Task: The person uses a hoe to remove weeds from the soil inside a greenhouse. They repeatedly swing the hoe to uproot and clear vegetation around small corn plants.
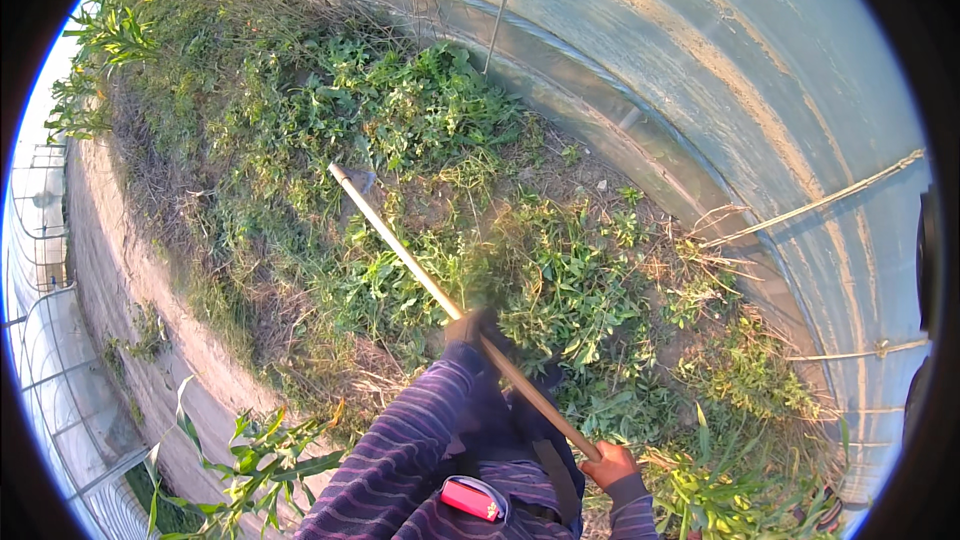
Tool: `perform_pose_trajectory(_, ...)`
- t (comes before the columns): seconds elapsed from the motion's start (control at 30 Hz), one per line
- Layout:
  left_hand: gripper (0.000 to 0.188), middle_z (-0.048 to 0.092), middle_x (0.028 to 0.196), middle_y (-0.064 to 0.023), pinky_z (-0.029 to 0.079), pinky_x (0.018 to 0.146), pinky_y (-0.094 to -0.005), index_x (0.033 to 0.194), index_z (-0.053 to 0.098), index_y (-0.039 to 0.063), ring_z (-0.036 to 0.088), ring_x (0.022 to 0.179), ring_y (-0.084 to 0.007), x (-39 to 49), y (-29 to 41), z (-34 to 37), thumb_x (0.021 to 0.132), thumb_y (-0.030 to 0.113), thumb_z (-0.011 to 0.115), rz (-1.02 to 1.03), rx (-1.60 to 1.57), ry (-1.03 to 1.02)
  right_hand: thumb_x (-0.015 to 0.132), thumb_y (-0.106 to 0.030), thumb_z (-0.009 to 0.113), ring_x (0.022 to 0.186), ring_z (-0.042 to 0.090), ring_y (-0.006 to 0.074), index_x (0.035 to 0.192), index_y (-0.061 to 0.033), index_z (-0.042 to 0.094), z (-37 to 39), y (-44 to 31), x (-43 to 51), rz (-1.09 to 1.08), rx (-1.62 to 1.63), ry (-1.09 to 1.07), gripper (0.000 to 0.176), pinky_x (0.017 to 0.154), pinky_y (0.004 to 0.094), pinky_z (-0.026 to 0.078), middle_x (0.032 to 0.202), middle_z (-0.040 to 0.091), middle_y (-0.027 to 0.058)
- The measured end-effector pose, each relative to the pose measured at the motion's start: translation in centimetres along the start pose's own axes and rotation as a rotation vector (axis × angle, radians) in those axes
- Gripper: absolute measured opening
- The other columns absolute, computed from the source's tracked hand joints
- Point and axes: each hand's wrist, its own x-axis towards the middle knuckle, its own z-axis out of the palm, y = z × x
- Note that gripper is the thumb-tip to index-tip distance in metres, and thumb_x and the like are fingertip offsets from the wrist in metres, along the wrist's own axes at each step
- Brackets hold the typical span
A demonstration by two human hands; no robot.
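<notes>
A hoe with a long wooden handle [405, 253] lies slantwise across the view, its metal blade [361, 180] at the upper left among the weeds. My right hand [609, 463] is closed around the handle's lower end, beside my body. My left hand [474, 326] grips the handle about midway; it is dark and partly blurred, so its fingers do not show clearly. Low green weeds [442, 101] grow thickly beyond the blade. A patch of brownish soil shows just right of it. More leafy weeds [577, 300] stand or lie between the handle and the plastic wall.
A greenhouse wall of plastic film [675, 52] curves along the top and right, with ropes [817, 202] tied down from it. On the left run a bare dirt path [127, 240] and another plastic-covered greenhouse [75, 390]. Tall leafy plants [262, 457] rise at the lower left.
</notes>
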Motion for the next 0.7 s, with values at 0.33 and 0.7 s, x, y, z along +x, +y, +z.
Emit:
perform_pose_trajectory(0.33,0.033,0.057,0.061,-0.0089,0.048,0.051,-0.0352,0.076,0.061,0.001,0.058,0.054,-0.0223,0.3,0.1,0.4,0.084,0.032,0.067,0.175,0.482,-0.03,0.076,-0.03,0.068,0.083,0.063,0.0427,0.094,-0.0047,0.058,2.3,-4.0,0.1,-0.091,-0.077,0.066,0.033,0.074,0.0501,0.049,0.083,0.065,0.0217)
perform_pose_trajectory(0.7,0.027,0.06,0.072,-0.0125,0.051,0.054,-0.037,0.091,0.057,-0.003,0.061,0.061,-0.0261,0.3,-6.9,-1.7,0.083,0.021,0.066,0.313,0.323,-0.347,0.07,-0.034,0.077,0.078,0.064,0.0385,0.088,-0.0081,0.063,-1.7,-1.1,-6.6,0.101,-0.137,0.022,0.034,0.072,0.0468,0.051,0.079,0.066,0.0169)
